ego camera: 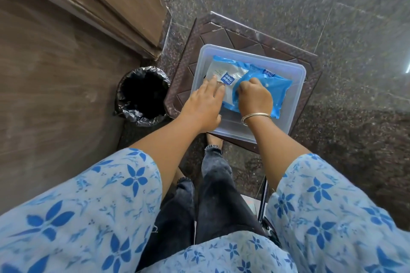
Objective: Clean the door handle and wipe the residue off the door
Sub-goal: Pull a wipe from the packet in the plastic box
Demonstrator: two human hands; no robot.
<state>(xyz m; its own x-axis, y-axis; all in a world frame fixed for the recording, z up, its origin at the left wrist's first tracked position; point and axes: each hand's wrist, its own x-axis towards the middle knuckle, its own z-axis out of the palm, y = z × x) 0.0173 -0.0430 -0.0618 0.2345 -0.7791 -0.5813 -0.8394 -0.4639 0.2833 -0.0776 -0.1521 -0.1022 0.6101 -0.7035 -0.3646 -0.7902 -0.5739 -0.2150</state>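
A blue and white pack of wet wipes (pixel 268 83) lies in a clear plastic tray (pixel 295 104) on a dark brown stool. My left hand (pixel 205 104) rests flat on the pack's white left end, fingers spread. My right hand (pixel 255 97), with a bangle on the wrist, is curled with its fingertips pinching at the blue flap in the pack's middle. The brown wooden door (pixel 55 62) fills the left side; its handle is out of view.
A small bin lined with a black bag (pixel 142 95) stands on the floor between the door and the stool (pixel 233 35). Speckled dark stone tiles (pixel 332 17) cover the floor around. My legs and feet are just below the tray.
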